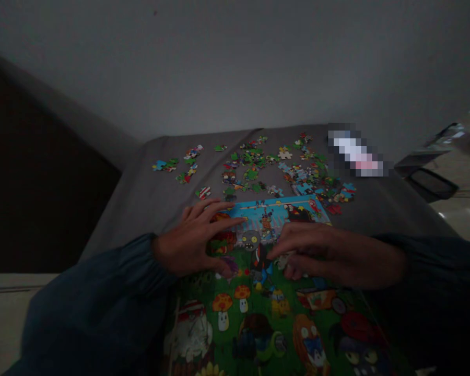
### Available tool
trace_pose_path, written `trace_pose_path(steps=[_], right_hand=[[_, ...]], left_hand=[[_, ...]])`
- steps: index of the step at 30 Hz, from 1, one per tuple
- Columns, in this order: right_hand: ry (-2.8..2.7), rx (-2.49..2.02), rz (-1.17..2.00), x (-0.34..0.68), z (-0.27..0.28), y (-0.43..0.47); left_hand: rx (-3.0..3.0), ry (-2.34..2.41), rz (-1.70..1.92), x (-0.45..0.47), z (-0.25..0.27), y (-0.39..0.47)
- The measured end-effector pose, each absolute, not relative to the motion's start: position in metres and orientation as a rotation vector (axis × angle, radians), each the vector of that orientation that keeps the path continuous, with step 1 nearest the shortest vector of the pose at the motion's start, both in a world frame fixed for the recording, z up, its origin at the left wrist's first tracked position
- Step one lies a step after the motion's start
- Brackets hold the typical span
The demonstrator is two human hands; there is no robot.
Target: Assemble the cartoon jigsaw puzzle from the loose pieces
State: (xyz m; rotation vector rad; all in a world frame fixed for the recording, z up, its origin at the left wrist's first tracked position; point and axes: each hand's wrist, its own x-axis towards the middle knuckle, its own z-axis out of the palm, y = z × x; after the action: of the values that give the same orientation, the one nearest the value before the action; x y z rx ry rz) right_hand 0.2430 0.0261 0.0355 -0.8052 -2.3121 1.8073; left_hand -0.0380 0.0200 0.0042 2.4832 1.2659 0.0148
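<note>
The puzzle [258, 300] lies flat in front of the person, its far edge at the middle of the grey cloth [133, 209] and its near end running out of view. Its cartoon scene looks continuous from the blue top strip down to the mushrooms, but the light is too dim to tell how much is joined pieces and how much is printed backing. The left hand [198, 237] spreads over the left edge, thumb apart from the fingers, with nothing visibly held. The right hand [325, 253] has its index finger extended to the suited figure [256, 250], the others curled; whether it pinches a piece, I cannot tell. Much seems left to place: many loose pieces [254, 156] lie beyond the far edge, thickest at centre and right, with a few small groups at left. Past them, a pixelated object [356, 151] sits near the wall [235, 68].
</note>
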Motion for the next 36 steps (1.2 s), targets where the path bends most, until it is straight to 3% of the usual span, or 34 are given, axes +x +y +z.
trace_pose_path(steps=[4,9,19,36], right_hand=[[-2.165,-0.992,1.834,0.233,0.042,0.017],[-2.412,-1.142,1.488,0.212,0.057,-0.008],[-2.410,-1.269,1.813,0.143,0.046,-0.027],[-2.536,-1.150,1.683,0.116,0.042,-0.025]], left_hand=[[2.466,1.245,0.037,-0.038,0.006,0.019],[2.456,1.284,0.064,-0.039,0.006,0.014],[2.525,1.241,0.153,-0.045,-0.005,0.019],[2.508,1.294,0.209,-0.049,-0.008,0.019]])
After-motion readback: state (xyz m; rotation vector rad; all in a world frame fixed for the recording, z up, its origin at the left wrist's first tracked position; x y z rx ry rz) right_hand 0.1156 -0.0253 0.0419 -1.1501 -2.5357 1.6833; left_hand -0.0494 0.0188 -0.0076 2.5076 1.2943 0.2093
